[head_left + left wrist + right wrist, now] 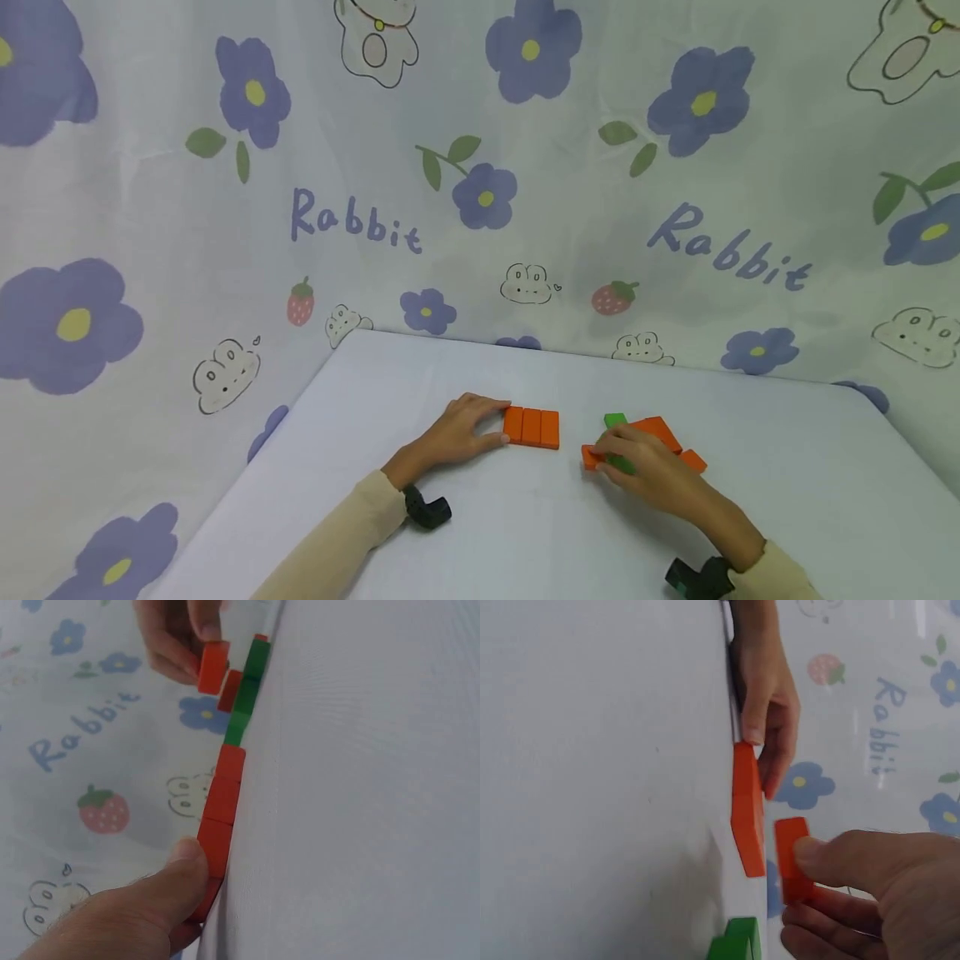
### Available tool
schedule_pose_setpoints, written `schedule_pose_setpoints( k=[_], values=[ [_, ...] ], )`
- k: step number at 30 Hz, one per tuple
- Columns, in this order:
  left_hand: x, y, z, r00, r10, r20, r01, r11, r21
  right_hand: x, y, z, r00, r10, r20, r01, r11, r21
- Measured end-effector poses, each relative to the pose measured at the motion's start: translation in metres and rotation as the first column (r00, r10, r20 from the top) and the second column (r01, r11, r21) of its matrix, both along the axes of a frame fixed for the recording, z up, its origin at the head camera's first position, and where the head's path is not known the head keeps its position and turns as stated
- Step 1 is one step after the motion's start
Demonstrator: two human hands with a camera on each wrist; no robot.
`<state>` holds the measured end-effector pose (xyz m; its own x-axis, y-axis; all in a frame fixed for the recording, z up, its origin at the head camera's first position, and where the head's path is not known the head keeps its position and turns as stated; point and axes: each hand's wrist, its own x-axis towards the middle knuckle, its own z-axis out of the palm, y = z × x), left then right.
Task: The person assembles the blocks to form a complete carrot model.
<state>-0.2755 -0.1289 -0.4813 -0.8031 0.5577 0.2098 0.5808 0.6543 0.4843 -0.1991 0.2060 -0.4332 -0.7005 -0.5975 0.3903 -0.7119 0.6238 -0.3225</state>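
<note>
Three flat orange blocks (531,427) lie side by side in a row on the white table. At the row's left end, my left hand (457,429) holds the outer block, thumb at its near edge and a finger at its far edge. To the right, my right hand (660,471) pinches a single orange block (791,859) between thumb and fingers, lifted off the table. Around and beneath that hand lie a green block (615,420), another green block (621,463) partly covered by the fingers, and loose orange blocks (657,431).
A further orange block (693,460) lies right of the loose group. Behind the table (480,542) hangs a white cloth (555,242) printed with flowers and rabbits. Dark wrist devices (427,508) sit on both forearms.
</note>
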Motion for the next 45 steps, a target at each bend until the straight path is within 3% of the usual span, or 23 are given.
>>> schedule_pose_setpoints(
  k=[5, 12, 18, 25, 29, 34, 45],
  values=[
    [-0.001, -0.001, -0.002, 1.000, 0.017, 0.023, -0.017, 1.000, -0.013, -0.007, -0.023, 0.000, 0.999, -0.026, -0.020, 0.026, 0.999, -0.033],
    [0.000, 0.000, 0.001, 1.000, -0.007, 0.020, 0.007, 1.000, -0.002, -0.011, -0.061, 0.005, 1.000, -0.023, -0.016, 0.023, 1.000, -0.020],
    [0.000, 0.004, -0.001, 1.000, -0.016, 0.002, 0.016, 1.000, 0.004, -0.018, -0.083, -0.009, 1.000, 0.000, 0.024, 0.001, 0.999, -0.044],
    [0.001, 0.004, -0.002, 1.000, -0.009, 0.015, 0.009, 1.000, 0.009, -0.021, -0.091, -0.026, 0.999, -0.042, -0.020, 0.042, 0.999, -0.023],
    [-0.001, 0.003, -0.001, 1.000, 0.005, -0.011, -0.005, 1.000, 0.000, -0.022, -0.093, -0.031, 0.993, -0.027, -0.118, 0.023, 0.999, -0.036],
    [0.000, 0.003, -0.001, 1.000, 0.004, 0.006, -0.004, 1.000, 0.007, -0.021, -0.095, -0.039, 0.971, -0.009, -0.240, 0.008, 1.000, -0.008],
    [0.002, 0.001, 0.003, 1.000, 0.009, 0.006, -0.009, 1.000, 0.011, -0.022, -0.098, -0.043, 0.973, -0.042, -0.225, 0.041, 0.999, -0.007]
  ],
)
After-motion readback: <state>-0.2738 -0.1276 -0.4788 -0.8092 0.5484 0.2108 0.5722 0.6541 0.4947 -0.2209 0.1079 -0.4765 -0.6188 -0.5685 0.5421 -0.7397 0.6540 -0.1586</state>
